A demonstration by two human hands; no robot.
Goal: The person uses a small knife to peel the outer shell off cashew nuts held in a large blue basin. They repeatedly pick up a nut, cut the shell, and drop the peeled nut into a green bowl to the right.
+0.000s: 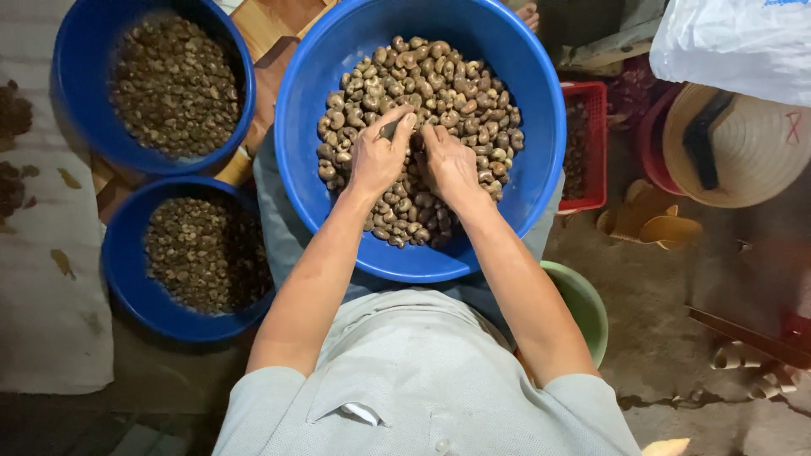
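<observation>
1. Seen from above, a seated person in a light grey shirt holds both bare hands over a large blue basin (541,127) resting on their lap.
2. The basin is heaped with brown, kidney-shaped nuts in their shells (439,84).
3. The left hand (378,156) lies on the heap, its fingers (404,127) curled narrowly around one small dark nut (390,129) pinched at the tips.
4. The right hand (450,162) sits just beside the left, almost touching it, fingers bent down into the nuts; whether it holds anything cannot be told.
5. To the person's left stand two smaller blue basins: an upper one (76,101) and a lower one (127,287), each filled with smaller, darker pieces.
6. To the right of the large basin are a red plastic crate (596,143), a woven conical hat (743,148) and a white plastic bag (735,42).
7. A green bucket (587,304) shows beside the person's right elbow, on the bare floor.
</observation>
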